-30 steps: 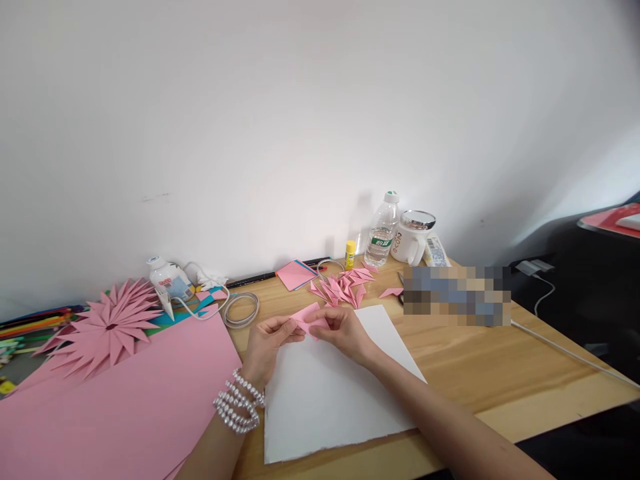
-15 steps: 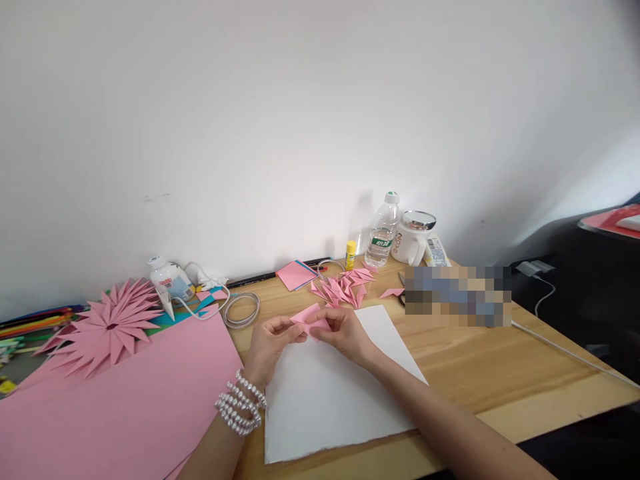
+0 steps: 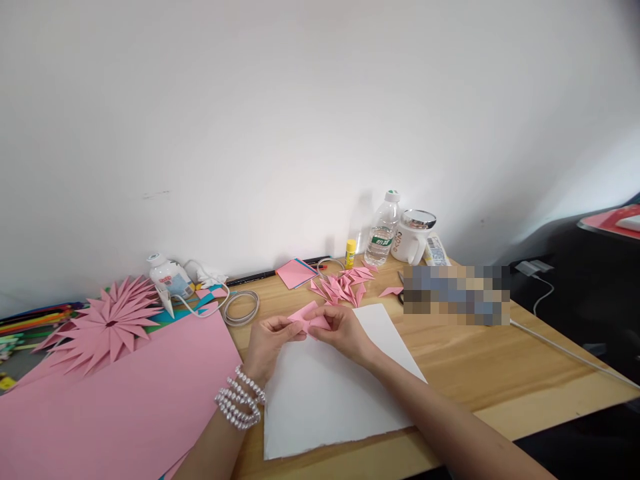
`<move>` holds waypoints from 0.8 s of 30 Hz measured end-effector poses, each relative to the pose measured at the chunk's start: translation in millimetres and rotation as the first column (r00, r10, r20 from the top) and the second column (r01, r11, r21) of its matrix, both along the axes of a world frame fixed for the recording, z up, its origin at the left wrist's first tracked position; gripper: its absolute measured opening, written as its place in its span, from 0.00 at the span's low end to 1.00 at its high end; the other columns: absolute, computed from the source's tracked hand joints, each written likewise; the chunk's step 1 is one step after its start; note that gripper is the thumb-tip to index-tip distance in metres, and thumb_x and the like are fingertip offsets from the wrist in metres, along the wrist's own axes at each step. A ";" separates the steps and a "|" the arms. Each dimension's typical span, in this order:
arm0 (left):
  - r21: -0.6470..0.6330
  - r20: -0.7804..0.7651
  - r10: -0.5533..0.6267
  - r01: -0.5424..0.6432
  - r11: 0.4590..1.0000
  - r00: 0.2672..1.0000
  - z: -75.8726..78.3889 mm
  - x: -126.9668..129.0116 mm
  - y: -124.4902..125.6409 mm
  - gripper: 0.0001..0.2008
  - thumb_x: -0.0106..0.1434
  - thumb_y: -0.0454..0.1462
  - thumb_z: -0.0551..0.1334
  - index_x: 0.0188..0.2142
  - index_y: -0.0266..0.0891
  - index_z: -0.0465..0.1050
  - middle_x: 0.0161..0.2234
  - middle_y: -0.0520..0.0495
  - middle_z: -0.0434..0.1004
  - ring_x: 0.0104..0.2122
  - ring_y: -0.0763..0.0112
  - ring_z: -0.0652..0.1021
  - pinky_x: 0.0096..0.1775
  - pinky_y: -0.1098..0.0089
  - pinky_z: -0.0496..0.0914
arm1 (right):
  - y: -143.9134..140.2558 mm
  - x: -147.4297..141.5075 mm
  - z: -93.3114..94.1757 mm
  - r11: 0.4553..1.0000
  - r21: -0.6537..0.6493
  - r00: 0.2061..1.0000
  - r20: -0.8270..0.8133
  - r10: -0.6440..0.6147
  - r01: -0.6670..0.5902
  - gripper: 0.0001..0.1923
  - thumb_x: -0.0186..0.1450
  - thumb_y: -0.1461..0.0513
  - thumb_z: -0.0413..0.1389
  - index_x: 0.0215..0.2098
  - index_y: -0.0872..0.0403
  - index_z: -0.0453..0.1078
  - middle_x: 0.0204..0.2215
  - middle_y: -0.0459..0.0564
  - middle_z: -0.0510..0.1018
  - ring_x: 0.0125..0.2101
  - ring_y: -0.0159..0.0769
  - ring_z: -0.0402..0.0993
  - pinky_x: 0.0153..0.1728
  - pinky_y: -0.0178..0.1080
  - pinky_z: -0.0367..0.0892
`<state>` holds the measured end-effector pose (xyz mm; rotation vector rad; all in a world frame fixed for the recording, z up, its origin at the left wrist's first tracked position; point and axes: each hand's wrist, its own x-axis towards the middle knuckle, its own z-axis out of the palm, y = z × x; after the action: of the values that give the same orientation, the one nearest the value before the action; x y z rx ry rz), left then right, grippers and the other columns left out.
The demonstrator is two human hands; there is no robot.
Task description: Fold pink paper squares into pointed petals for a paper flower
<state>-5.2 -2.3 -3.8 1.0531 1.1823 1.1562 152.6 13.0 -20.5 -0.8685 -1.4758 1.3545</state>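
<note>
Between my two hands is a small piece of folded pink paper, held above the far end of a white sheet. My left hand, with a beaded bracelet at the wrist, pinches its left side between thumb and fingers. On the right side, my right hand grips it the same way, fingertips partly covering the paper. Just beyond my hands lies a heap of folded pink paper pieces. A stack of square pink paper rests behind, to the left of the heap.
Large pink sheets and a spiky pink paper rosette lie at left, near a white bottle. Along the wall stand a glue stick, a water bottle and a mug. A coiled cable sits left of centre.
Both hands keep their grip on the pink paper; its left part shows slightly more spread and the right fingers have shifted a little. The rest of the table looks the same.
</note>
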 end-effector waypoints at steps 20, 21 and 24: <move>-0.005 0.005 0.022 -0.022 1.000 1.000 2.4 0.7 0.7 0.07 0.44 0.37 0.67 0.20 0.33 0.73 0.20 0.49 0.75 0.22 0.72 0.75 0.31 0.70 0.70 | -0.3 0.2 0.0 0.999 -0.018 0.998 -0.060 0.037 -0.038 0.14 0.50 0.58 0.59 0.33 0.57 0.72 0.21 0.44 0.70 0.22 0.27 0.63 0.23 0.32 0.59; -0.009 0.006 0.025 -0.025 1.000 1.000 3.0 1.0 0.6 0.07 0.44 0.36 0.67 0.20 0.33 0.73 0.19 0.49 0.75 0.22 0.72 0.75 0.31 0.70 0.70 | 0.2 -0.3 -2.0 0.999 -0.034 0.997 -0.075 0.035 -0.038 0.15 0.48 0.59 0.60 0.33 0.57 0.72 0.20 0.43 0.69 0.21 0.26 0.62 0.22 0.32 0.59; -0.028 0.018 0.002 -0.001 1.000 1.000 6.2 1.3 -0.4 0.08 0.44 0.37 0.67 0.19 0.33 0.72 0.19 0.48 0.74 0.22 0.71 0.75 0.32 0.69 0.70 | 1.3 -1.1 -5.4 0.998 -0.062 0.998 -0.065 -0.003 -0.001 0.13 0.48 0.61 0.61 0.32 0.57 0.72 0.17 0.41 0.66 0.19 0.24 0.59 0.20 0.30 0.55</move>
<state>-3.9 -2.7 2.4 1.0184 1.1822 1.1449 151.5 14.4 -25.9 -0.8561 -1.3900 1.4213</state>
